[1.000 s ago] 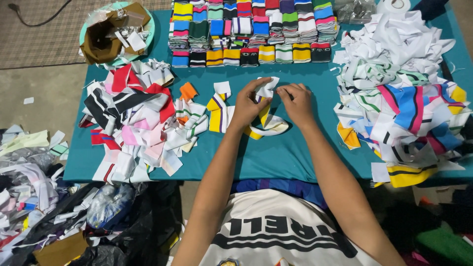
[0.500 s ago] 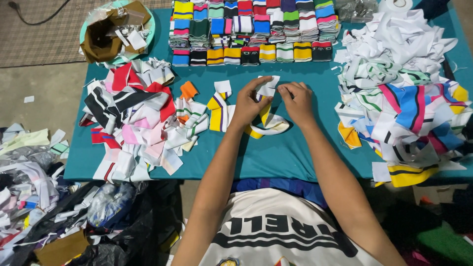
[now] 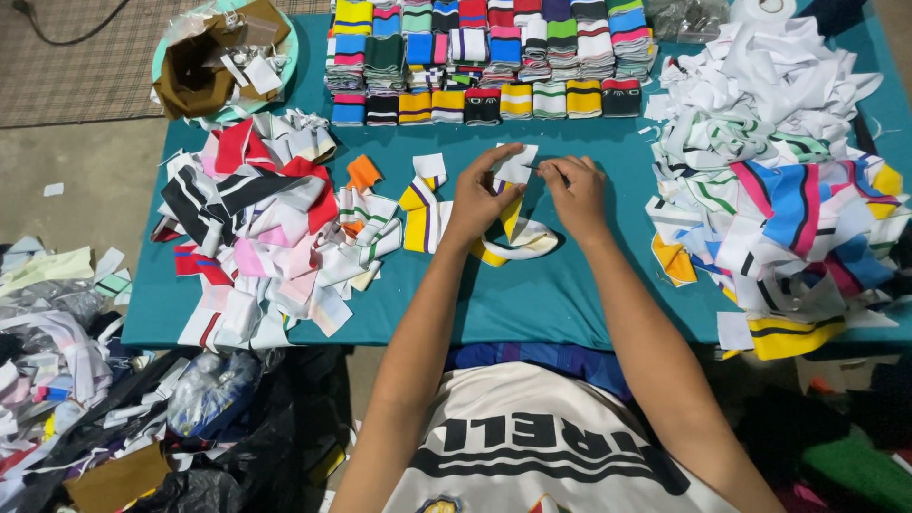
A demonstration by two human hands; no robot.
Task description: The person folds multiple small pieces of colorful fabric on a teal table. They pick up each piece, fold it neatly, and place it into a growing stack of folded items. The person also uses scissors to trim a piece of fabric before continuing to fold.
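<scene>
A person sits at the near edge of a bench [image 3: 570, 294] covered in teal cloth, both forearms stretched out over its middle. The left hand [image 3: 484, 195] and the right hand [image 3: 575, 190] meet over a white and yellow knit strip [image 3: 518, 242] that lies curled on the cloth near the middle of the bench. Each hand's grip is closed on the strip's upper white end [image 3: 516, 171], thumb and fingers pinched together on the fabric, the two hands just beside each other.

Just left of the left hand lies a yellow and white striped piece [image 3: 418, 214], and beyond it a small orange piece [image 3: 362, 173]. The left part of the bench carries a loose heap of mixed strips [image 3: 256, 218] in red, black, white and pink, some hanging over the near edge. Along the far edge stand neat rows of folded striped pieces [image 3: 484, 57] in many colours. At the far left corner sits a round basket [image 3: 223, 57] with brown cloth and paper scraps inside. The right part of the bench holds a tall pile of white and coloured strips [image 3: 779, 171], reaching the right edge.

On the floor left of the bench lie more fabric scraps [image 3: 47, 342] and dark plastic bags [image 3: 218, 427].
</scene>
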